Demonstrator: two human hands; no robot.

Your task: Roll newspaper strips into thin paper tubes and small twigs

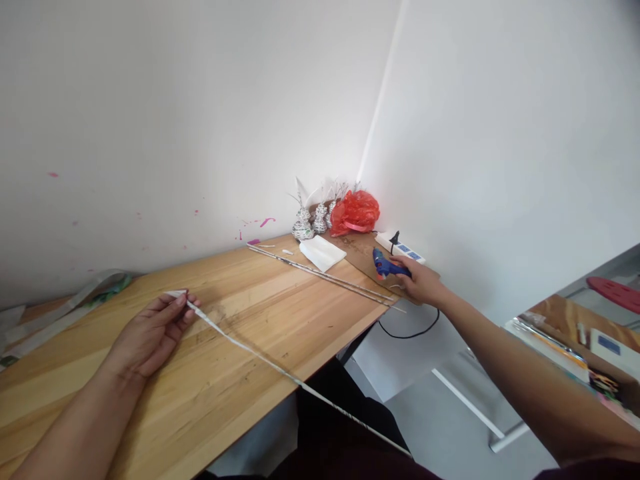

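My left hand pinches the white end of a long, thin rolled paper strip over the left part of the table. The strip runs down to the right, past the table's front edge and across my lap. At the far right, my right hand is closed around a blue hot glue gun above a brown board. Two or so similar paper sticks lie on the wooden table between my hands. A folded white paper is just behind them.
Several woven gourd-shaped pieces and a red plastic bag stand by the wall. A power strip has a black plug in it; a black cable hangs below. Ribbon-like strips lie left. A cluttered second table is right.
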